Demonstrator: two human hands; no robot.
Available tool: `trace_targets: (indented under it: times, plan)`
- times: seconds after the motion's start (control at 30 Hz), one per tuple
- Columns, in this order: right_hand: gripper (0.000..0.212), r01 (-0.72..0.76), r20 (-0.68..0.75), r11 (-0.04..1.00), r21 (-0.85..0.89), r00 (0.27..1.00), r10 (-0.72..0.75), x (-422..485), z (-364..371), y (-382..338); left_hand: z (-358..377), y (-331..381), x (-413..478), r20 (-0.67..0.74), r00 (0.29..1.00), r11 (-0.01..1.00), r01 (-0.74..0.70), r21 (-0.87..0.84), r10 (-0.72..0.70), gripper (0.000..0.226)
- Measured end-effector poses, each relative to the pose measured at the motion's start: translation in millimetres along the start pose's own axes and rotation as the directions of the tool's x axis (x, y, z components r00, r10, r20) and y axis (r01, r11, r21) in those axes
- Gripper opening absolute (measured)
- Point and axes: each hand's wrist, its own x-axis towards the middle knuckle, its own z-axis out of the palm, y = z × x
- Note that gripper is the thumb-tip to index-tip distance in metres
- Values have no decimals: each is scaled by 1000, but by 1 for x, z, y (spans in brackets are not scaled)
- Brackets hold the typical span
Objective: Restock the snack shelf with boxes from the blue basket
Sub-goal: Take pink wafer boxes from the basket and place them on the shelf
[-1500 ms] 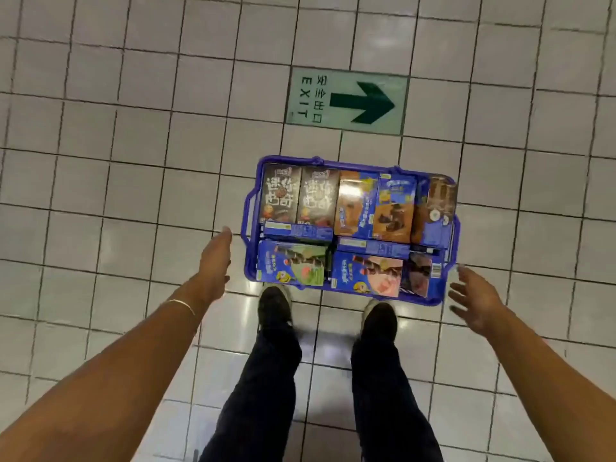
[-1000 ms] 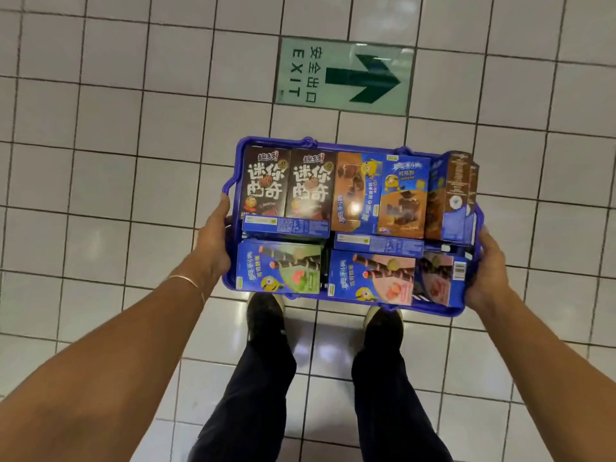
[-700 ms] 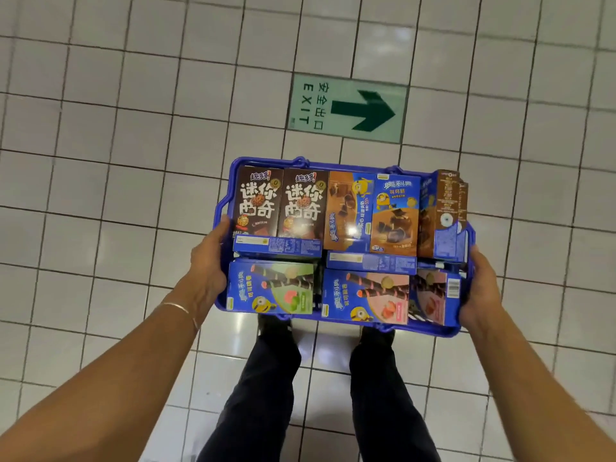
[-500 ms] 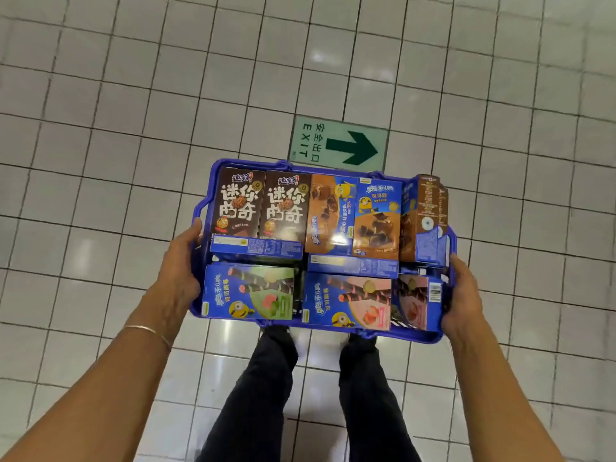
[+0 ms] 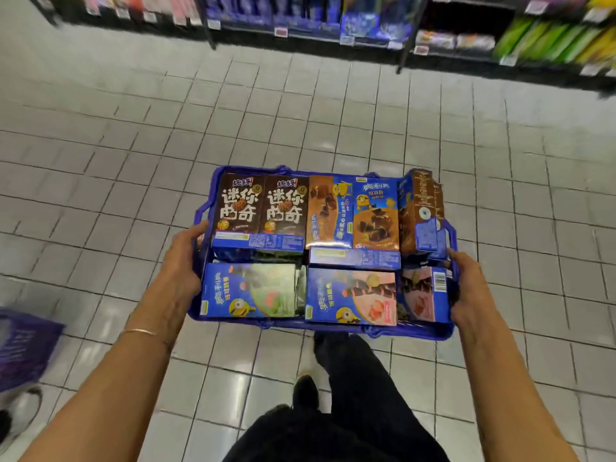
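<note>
Boxes of snacks fill the blue basket (image 5: 320, 330), which is carried in the air above the tiled floor (image 5: 100, 161), in front of the person's body. The left hand (image 5: 181, 273) is clenched on the left rim of the basket and the right hand (image 5: 466, 288) is clenched on the right rim, so the load hangs between both. The snack shelf (image 5: 333, 31) stands across the aisle at the top of the view, well apart from the basket, and it looks blurred.

Inside, two dark brown cookie boxes (image 5: 263, 213) lie flat at the far left, orange and blue boxes (image 5: 355, 215) lie beside them, and some brown boxes (image 5: 421, 215) stand on their edge at the far right. Blue boxes (image 5: 248, 290) lie in the near row.

The step in hand seems to be the carrying of the basket to the shelf. To do it well, I think the basket should be kept level, because the upright boxes at the right could tip over if that side goes down. Both grips should be firm and equal. One foot (image 5: 305, 386) is in front, so steps should be calm. It seems wise to put the basket down close to the shelf before any box is taken out. A purple bag (image 5: 23, 348) and another person's shoe (image 5: 16, 408) are at the left edge, so some room is needed there.
</note>
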Motion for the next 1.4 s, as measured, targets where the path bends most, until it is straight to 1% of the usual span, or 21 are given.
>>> trace_targets:
  times: [0.13,0.23,0.3,0.33,0.43,0.5,0.63,0.77,0.83,0.93,1.07,1.17,1.27,1.4]
  plan:
    - [34,-2,26,1000,8,1000,2,41,50,-55,33,59,46,-13,1000,1000,10,-15,-10,41]
    - [47,-5,56,1000,22,998,4,84,93,-103,68,105,90,-37,999,1000,18,-9,-18,39]
    - [54,-40,82,999,16,996,38,110,123,-144,96,141,119,-57,998,999,39,-16,-40,38]
    - [52,-48,76,999,16,996,47,122,137,-165,110,161,133,-69,997,999,45,-18,-46,38]
    - [38,-43,74,999,17,996,41,148,176,-227,146,216,162,-82,996,999,38,-21,-40,34]
    - [35,-27,66,1000,12,997,26,166,204,-271,168,254,184,-87,996,999,34,-28,-36,33]
    - [40,-1,69,1000,-9,998,2,198,267,-350,205,329,231,-60,998,998,25,-53,-28,37]
    - [47,23,67,1000,6,997,-24,243,341,-415,240,405,303,-51,998,998,30,-48,-33,36]
    - [53,30,47,1000,11,998,-30,271,380,-440,259,442,348,-68,997,999,24,-47,-28,28]
    - [43,28,27,999,32,999,-28,309,436,-481,284,500,406,-47,998,999,49,-20,-50,28]
    - [46,7,8,998,60,1000,-7,351,496,-531,320,577,467,-34,997,998,65,25,-64,27]
    - [39,-30,1,995,100,1000,30,384,533,-564,352,630,510,-41,997,996,62,57,-60,28]
    - [35,-56,-10,990,131,998,57,426,566,-592,384,668,555,-23,997,994,69,85,-67,30]
    - [39,-80,5,987,139,997,80,498,608,-625,424,697,625,-27,996,990,89,111,-87,33]
